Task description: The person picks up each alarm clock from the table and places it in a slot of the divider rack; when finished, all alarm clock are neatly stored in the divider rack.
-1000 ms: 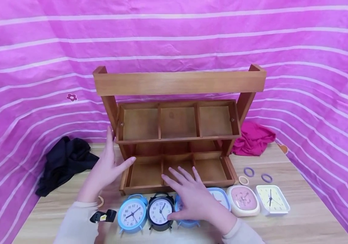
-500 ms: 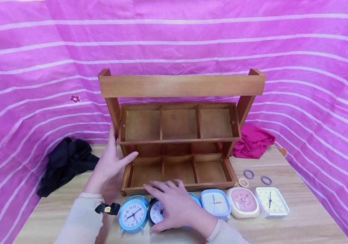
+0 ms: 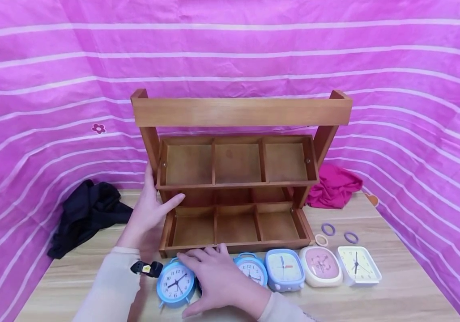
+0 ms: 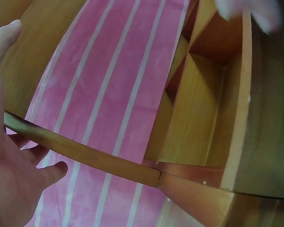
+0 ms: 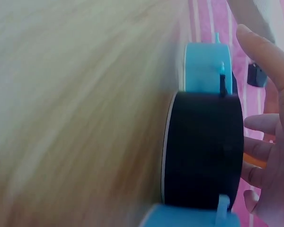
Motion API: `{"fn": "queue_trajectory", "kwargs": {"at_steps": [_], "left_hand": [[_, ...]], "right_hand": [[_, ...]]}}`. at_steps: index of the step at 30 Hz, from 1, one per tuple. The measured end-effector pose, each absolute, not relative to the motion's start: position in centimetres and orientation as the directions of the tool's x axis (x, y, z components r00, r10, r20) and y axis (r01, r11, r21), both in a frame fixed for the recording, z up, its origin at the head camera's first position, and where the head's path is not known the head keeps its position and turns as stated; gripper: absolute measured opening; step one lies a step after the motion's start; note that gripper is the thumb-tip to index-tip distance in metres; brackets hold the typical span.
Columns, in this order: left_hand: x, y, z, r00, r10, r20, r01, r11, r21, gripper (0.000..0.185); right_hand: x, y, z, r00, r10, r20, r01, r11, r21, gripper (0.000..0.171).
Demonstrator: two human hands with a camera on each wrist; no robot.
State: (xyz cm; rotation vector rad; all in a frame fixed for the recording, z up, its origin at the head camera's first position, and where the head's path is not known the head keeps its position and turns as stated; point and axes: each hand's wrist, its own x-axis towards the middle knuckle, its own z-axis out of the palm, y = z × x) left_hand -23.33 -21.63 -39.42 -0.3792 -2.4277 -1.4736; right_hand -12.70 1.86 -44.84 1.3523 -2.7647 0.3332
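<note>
A brown wooden two-tier shelf (image 3: 240,112) with divided trays stands upright on the table. My left hand (image 3: 146,214) is at its left side, thumb spread to the front and fingers behind the side strip in the left wrist view. Over a black alarm clock (image 5: 201,151) my right hand (image 3: 222,279) hovers with spread fingers, covering nearly all of it in the head view. The right wrist view shows a gap between palm and clock. A light blue alarm clock (image 3: 175,284) is left of this hand, another blue alarm clock (image 3: 250,270) to its right.
Further right in the row are a pale blue square clock (image 3: 284,269), a pink-faced clock (image 3: 321,266) and a cream square clock (image 3: 359,266). Behind them lie small rings (image 3: 328,229). Black cloth (image 3: 89,214) lies left, magenta cloth (image 3: 334,185) right.
My right hand has moved left and toward me along the clocks, from the right-hand blue alarm clock to the black one. The left hand has stayed by the shelf's side, shifting slightly.
</note>
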Motion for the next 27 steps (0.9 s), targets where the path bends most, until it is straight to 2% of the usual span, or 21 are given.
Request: {"fn": "queue_trajectory", "kwargs": {"at_steps": [4,10,15,19,27], "left_hand": [[-23.5,-21.8,-39.2,-0.922,0.069,0.381,0.374,0.408,0.833,0.113],[-24.0,-21.8,-38.9,-0.92,0.047,0.389,0.38,0.348,0.857,0.107],[-24.5,-22.0,-38.9,-0.912,0.057,0.406,0.403,0.304,0.863,0.102],[-24.9,-21.8,-38.4,-0.923,0.066,0.379,0.381,0.297,0.876,0.104],[-25.2,-21.4,-38.5,-0.932,0.047,0.358,0.355,0.31,0.882,0.108]], "right_hand": [[-12.5,0.9,-45.4,-0.622,-0.777,0.101,-0.777,0.596,-0.201,0.104],[-12.5,-0.1,-45.9,-0.663,-0.744,0.084,-0.741,0.635,-0.22,0.096],[-12.6,-0.7,-46.1,-0.685,-0.72,0.114,-0.726,0.66,-0.193,0.098],[-12.7,-1.1,-46.1,-0.707,-0.692,0.147,-0.708,0.689,-0.156,0.102],[-12.6,-1.5,-46.2,-0.763,-0.641,0.087,-0.643,0.738,-0.203,0.094]]}}
